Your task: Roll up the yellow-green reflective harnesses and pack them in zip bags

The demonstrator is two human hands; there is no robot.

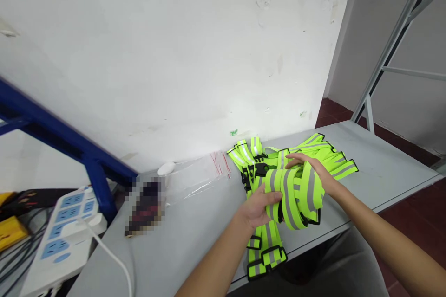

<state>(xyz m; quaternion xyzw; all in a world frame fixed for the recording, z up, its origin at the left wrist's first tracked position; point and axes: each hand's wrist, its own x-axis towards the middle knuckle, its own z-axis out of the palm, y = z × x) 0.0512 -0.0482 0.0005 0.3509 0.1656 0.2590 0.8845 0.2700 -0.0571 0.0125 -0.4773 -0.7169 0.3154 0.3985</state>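
My left hand (259, 206) is closed round the left side of a coiled bundle of neon-yellow reflective straps (291, 195), its thumb lying across the front. Behind the upper right of that bundle is my right hand (318, 171), with its fingers stretched out leftward over the top; its thumb is hidden by the straps. Black edging and a black buckle part show at the bundle's lower side. Underneath and behind lie more of these straps (311, 147) with black clips (259, 169). Several strap ends with black square slides (273, 256) reach the table's front edge.
Clear plastic bags (195, 176) lie on the grey table (386, 162) near the wall, beside a white oval object (166, 168). A blurred dark item (148, 206) is farther left. A power strip (64, 232) with a white cable stands by a blue metal frame (101, 185).
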